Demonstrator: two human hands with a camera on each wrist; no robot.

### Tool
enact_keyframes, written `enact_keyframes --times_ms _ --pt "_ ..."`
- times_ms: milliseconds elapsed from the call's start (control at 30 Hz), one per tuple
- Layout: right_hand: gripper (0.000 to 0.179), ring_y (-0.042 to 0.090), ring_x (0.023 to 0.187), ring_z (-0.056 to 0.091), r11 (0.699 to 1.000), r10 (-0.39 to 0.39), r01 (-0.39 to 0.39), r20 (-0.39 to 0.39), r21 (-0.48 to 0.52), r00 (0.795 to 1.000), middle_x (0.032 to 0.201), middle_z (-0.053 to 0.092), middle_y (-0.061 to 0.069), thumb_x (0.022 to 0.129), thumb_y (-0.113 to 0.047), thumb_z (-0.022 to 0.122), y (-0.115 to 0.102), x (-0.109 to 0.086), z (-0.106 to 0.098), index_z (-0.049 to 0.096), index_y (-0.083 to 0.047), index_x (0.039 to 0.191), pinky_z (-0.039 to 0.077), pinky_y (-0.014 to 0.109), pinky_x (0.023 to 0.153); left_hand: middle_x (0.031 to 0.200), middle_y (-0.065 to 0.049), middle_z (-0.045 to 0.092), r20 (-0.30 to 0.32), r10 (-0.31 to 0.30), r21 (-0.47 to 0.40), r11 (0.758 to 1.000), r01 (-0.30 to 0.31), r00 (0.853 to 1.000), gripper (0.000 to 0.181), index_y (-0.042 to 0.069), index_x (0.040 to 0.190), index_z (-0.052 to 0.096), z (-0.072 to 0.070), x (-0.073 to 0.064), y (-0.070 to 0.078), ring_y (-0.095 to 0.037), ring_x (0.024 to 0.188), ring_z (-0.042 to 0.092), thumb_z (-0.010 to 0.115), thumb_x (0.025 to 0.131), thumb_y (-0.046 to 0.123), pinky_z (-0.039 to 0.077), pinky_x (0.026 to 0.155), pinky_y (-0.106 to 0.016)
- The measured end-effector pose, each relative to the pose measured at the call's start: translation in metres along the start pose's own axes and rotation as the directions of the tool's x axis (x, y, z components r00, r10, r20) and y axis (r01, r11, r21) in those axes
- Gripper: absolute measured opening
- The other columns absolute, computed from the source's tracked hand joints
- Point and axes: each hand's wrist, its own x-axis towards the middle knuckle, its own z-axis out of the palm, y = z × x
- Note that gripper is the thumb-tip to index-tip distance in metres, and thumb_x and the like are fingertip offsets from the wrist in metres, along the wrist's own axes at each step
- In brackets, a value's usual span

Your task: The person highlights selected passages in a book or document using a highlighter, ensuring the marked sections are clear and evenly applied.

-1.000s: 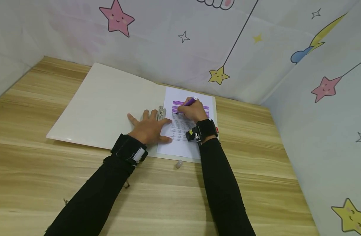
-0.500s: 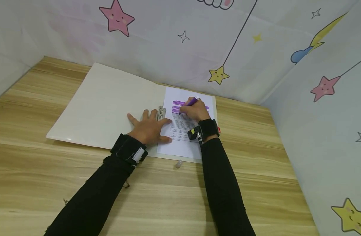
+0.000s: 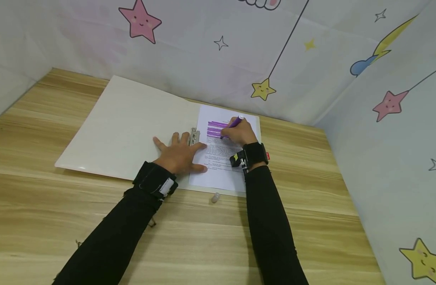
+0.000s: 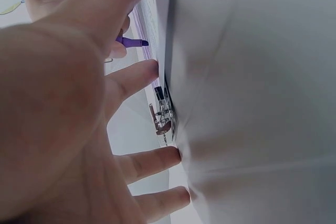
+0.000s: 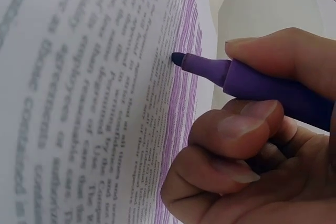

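Note:
My right hand (image 3: 241, 132) grips a purple highlighter (image 5: 278, 90), its dark tip at the printed sheet (image 3: 218, 174). Purple bands run across the upper lines of text. The sheet lies on the right side of an opened white folder (image 3: 122, 122). My left hand (image 3: 179, 156) rests with fingers spread, partly on the folder and partly on the sheet's left edge. Beside its fingertips sits the folder's metal clip (image 3: 194, 136). In the left wrist view, the spread fingers (image 4: 152, 161) touch the white surface, and the highlighter (image 4: 131, 42) shows beyond them.
A small translucent cap (image 3: 215, 197) lies on the wooden table (image 3: 203, 237) just in front of the folder. Fabric walls (image 3: 203, 71) printed with stars stand behind and to the right. A red tag (image 3: 268, 156) shows beside the right wrist strap.
My right hand has slid a little to the right along the text with the highlighter in its fingers. The left hand, folder and cap stay in place.

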Motion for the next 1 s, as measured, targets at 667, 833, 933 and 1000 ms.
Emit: enact_keyframes --times_ms 667,833,933,1000 --pt "0.022 0.022 0.07 0.047 0.997 0.04 -0.04 -0.007 -0.06 0.999 0.077 0.055 0.006 0.08 -0.014 0.078 0.008 0.002 -0.016 0.057 -0.008 0.075 0.039 0.033 0.06 0.151 -0.023 0.033 -0.011 0.015 -0.019 1.0 -0.015 1.0 0.079 0.032 0.15 0.048 -0.003 -0.002 0.0 -0.047 0.138 0.024 0.075 0.082 0.06 0.003 0.093 -0.088" --pt "0.023 0.022 0.07 0.047 0.994 0.052 -0.052 -0.006 -0.094 0.999 0.078 0.054 0.007 0.08 -0.014 0.078 0.01 0.003 -0.019 0.057 -0.007 0.076 0.038 0.033 0.059 0.151 -0.023 0.033 -0.011 0.015 -0.019 1.0 -0.015 1.0 0.079 0.032 0.151 0.048 -0.003 -0.003 0.0 -0.047 0.138 0.024 0.075 0.082 0.06 0.003 0.094 -0.088" --pt "0.023 0.021 0.069 0.046 0.991 0.068 -0.068 -0.006 -0.115 0.998 0.078 0.054 0.007 0.08 -0.015 0.078 0.011 0.005 -0.021 0.057 -0.007 0.076 0.038 0.033 0.058 0.151 -0.023 0.033 -0.008 0.014 -0.024 1.0 -0.014 1.0 0.079 0.033 0.151 0.048 -0.002 -0.003 0.0 -0.047 0.138 0.024 0.075 0.082 0.06 0.002 0.094 -0.088" --pt "0.023 0.021 0.069 0.046 0.99 0.077 -0.078 -0.009 -0.119 0.997 0.077 0.053 0.007 0.08 -0.014 0.079 0.012 0.005 -0.022 0.057 -0.007 0.076 0.037 0.033 0.057 0.152 -0.023 0.032 -0.008 0.013 -0.026 1.0 -0.014 1.0 0.079 0.033 0.151 0.048 -0.002 -0.002 0.0 -0.047 0.139 0.023 0.075 0.082 0.06 0.002 0.094 -0.088"
